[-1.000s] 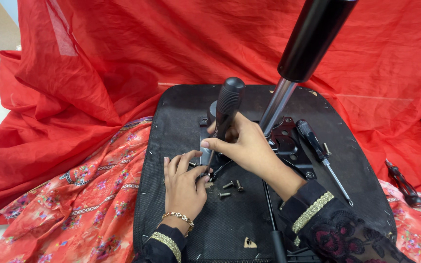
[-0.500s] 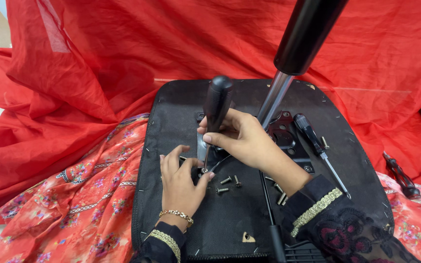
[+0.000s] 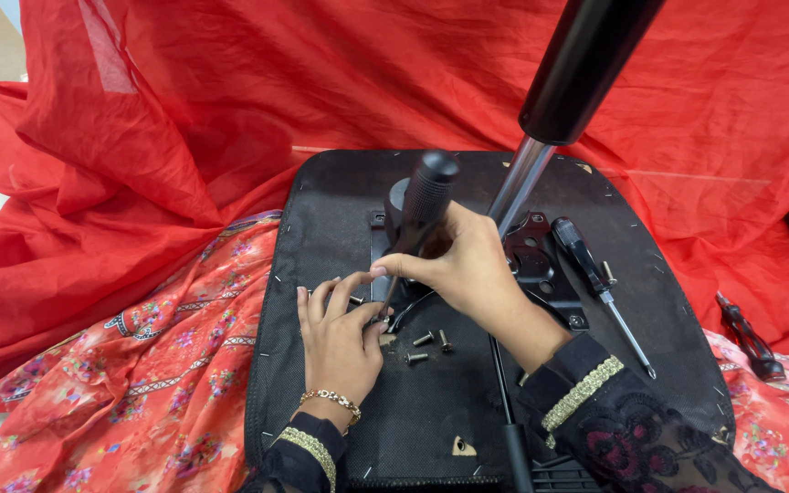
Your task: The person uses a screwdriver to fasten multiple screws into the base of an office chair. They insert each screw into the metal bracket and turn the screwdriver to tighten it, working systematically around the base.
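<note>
1. Spreading across the left side, red cloth (image 3: 120, 183) lies in folds; a flowered orange fabric (image 3: 139, 383) sits below it, just beside the black seat underside (image 3: 321, 228).
2. Left hand (image 3: 338, 338) rests flat-ish on the seat underside, fingers curled loosely toward the tip of the tool; its grip is closed on nothing I can make out, fingertips touching or nearly touching the spot where the shaft meets the panel. A gold bracelet (image 3: 329, 399) circles the wrist.
3. Loose screws (image 3: 426, 345) lie on the panel just right of the left hand.
4. Right hand (image 3: 468, 269) has its grip closed around a black-handled screwdriver (image 3: 424, 201), held near upright, tilted slightly, tip down near the left fingertips.
5. Metal bracket (image 3: 541, 265) sits under the right hand; a chrome and black cylinder (image 3: 563, 100) rises from it.
6. Second screwdriver (image 3: 595, 283) lies on the panel, right of the bracket.
7. Dark tool (image 3: 749, 338) lies on the cloth, far right.
</note>
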